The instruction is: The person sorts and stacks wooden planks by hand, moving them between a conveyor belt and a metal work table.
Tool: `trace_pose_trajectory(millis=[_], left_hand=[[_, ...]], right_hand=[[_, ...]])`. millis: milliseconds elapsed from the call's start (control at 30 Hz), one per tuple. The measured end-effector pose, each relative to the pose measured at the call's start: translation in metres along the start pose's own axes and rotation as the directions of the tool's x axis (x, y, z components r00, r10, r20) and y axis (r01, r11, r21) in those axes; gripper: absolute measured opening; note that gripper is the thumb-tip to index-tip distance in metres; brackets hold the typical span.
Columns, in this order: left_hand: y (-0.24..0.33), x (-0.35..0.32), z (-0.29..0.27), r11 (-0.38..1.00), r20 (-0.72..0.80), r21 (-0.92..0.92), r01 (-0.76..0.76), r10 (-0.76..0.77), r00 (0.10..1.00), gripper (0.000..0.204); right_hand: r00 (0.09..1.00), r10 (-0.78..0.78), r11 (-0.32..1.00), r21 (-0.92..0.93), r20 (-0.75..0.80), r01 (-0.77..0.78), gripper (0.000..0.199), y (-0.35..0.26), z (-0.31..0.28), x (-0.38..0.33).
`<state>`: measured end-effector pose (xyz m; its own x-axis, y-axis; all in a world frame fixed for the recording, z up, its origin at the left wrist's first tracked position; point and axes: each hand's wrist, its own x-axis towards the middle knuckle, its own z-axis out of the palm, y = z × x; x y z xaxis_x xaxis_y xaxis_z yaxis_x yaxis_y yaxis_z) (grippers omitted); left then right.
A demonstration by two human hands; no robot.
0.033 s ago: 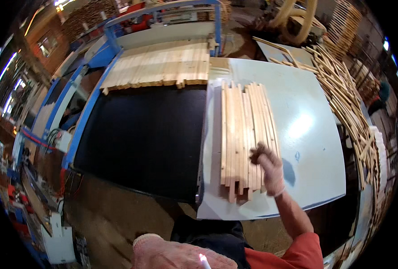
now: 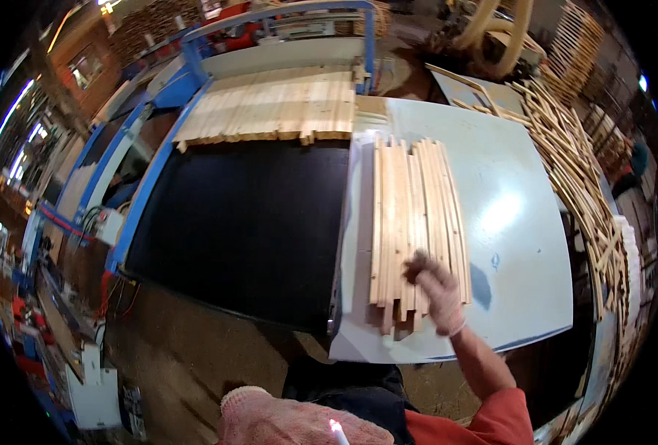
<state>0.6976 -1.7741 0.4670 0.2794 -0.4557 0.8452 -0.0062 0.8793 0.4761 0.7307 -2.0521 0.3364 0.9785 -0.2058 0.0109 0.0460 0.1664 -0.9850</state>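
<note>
My right hand point(image 2: 440, 294), in a pale glove with darkened fingertips, is over the near right part of a batch of light wooden strips point(image 2: 409, 215). Its fingers are apart and loosely bent, with no strip gripped; whether the tips touch the wood is unclear. The strips lie side by side, pointing away from me, their near ends uneven. Beneath them is a pale, smooth tabletop point(image 2: 518, 274). Close at the lower edge is my left hand point(image 2: 284, 419) in a pinkish knit glove, fingers hidden. A lit cigarette point(image 2: 339, 430) shows in front of it; what holds it is not visible.
Left of the table runs a black conveyor belt point(image 2: 240, 230) in a blue frame point(image 2: 155, 178). Packed wooden strips point(image 2: 270, 104) cover its far end. Loose sticks point(image 2: 566, 156) are heaped at the right. A thick pale hose point(image 2: 518, 41) hangs at the back.
My right hand has moved slightly toward me and leftward across the strips. The whole view has shifted a little. My left glove stays about where it was.
</note>
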Motion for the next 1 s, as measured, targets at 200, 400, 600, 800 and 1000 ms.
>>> trace_pose_trajectory(millis=[200,400,600,800,1000], left_hand=[[0.052,-0.035,0.046,0.984,-0.05,0.171,-0.055,0.064,0.997,0.092],[0.115,-0.085,0.109,0.929,-0.069,0.344,-0.138,0.171,0.983,0.096],[0.165,-0.14,0.17,0.837,-0.023,0.5,-0.222,0.269,0.963,0.102],[0.22,-0.172,0.221,0.763,-0.034,0.606,-0.226,0.309,0.951,0.11],[0.266,-0.193,0.258,0.819,-0.097,0.567,-0.087,0.171,0.98,0.099]], right_hand=[[0.845,0.107,0.73,-0.618,0.524,0.291,0.052,0.049,0.112,-0.07],[0.875,-0.167,0.418,-0.771,0.455,0.481,0.063,0.126,0.146,-0.092],[0.868,-0.215,0.259,-0.831,0.448,0.493,0.059,0.144,0.162,-0.097],[0.855,-0.281,0.196,-0.846,0.435,0.495,0.053,0.158,0.159,-0.099],[0.894,-0.259,0.144,-0.9,0.366,0.411,0.054,0.155,0.159,-0.107]])
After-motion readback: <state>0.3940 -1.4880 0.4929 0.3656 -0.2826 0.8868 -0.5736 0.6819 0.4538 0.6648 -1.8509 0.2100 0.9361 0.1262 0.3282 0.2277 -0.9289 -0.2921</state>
